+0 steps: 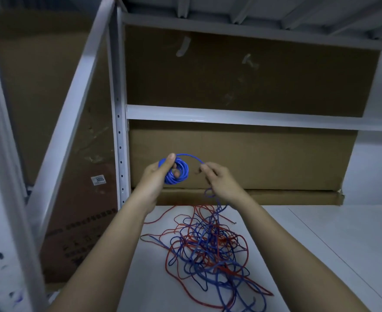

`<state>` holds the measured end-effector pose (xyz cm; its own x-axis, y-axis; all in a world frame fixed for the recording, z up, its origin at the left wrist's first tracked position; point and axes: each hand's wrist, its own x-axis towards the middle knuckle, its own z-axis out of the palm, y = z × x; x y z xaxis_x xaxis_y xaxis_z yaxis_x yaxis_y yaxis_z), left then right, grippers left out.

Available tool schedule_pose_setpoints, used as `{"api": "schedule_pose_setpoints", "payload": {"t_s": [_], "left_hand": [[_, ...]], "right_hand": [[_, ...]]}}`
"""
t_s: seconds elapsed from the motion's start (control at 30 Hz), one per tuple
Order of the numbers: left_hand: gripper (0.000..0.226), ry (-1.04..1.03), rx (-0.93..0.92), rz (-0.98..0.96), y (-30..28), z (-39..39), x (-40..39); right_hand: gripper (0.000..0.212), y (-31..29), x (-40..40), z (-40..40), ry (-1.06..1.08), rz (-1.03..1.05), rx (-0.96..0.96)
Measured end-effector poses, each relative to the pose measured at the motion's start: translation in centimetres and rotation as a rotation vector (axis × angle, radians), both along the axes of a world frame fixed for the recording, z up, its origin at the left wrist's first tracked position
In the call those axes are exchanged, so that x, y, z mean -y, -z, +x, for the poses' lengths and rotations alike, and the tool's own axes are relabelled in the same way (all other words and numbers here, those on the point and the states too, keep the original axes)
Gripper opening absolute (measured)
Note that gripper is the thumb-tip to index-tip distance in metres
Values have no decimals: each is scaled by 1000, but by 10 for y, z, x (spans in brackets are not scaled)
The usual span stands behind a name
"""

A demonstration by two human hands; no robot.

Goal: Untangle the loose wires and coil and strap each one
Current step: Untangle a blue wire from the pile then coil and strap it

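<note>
White metal shelving point(230, 117) with perforated upright point(119, 131), dim lighting. Brown cardboard boxes point(241, 158) stacked behind the crossbar, another large box point(50, 109) at left bearing a white label point(98, 179). White surface point(320, 244) below, pale wall point(374, 154) at right.

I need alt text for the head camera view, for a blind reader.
The left hand grips a blue wire coil while the right hand pinches its loose strand. Below, tangled red and blue wires lie on a white shelf.

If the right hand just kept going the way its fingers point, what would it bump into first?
Probably the blue wire coil gripped by the left hand; the right hand points left toward it, pinching the same wire. Depth is uncertain.
</note>
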<state>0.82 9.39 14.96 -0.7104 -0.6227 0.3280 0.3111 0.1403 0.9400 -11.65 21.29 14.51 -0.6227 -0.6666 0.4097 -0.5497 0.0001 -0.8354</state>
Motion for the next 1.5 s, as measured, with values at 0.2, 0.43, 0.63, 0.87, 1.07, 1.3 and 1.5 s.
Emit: {"api": "schedule_pose_setpoints", "payload": {"t_s": [0.2, 0.43, 0.63, 0.87, 1.07, 1.3, 1.5], "left_hand": [[32, 332, -283, 377, -15, 12, -8], [30, 62, -311, 461, -5, 3, -4], [25, -295, -42, 61, 24, -13, 0], [24, -288, 545, -894, 54, -18, 3], [59, 11, 367, -724, 58, -13, -14], [35, -39, 83, -342, 32, -4, -8], [35, -68, -25, -276, 6, -6, -12]], "right_hand": [[67, -2, 16, 10, 277, 199, -284], [13, 56, 12, 29, -56, 306, -281], [13, 80, -9, 32, -380, 228, 73], [30, 55, -29, 16, -236, -6, 78], [12, 32, -24, 5, -102, -145, 23], [13, 49, -28, -7, -146, 15, 80], [23, 28, -18, -27, 313, 278, -249]]}}
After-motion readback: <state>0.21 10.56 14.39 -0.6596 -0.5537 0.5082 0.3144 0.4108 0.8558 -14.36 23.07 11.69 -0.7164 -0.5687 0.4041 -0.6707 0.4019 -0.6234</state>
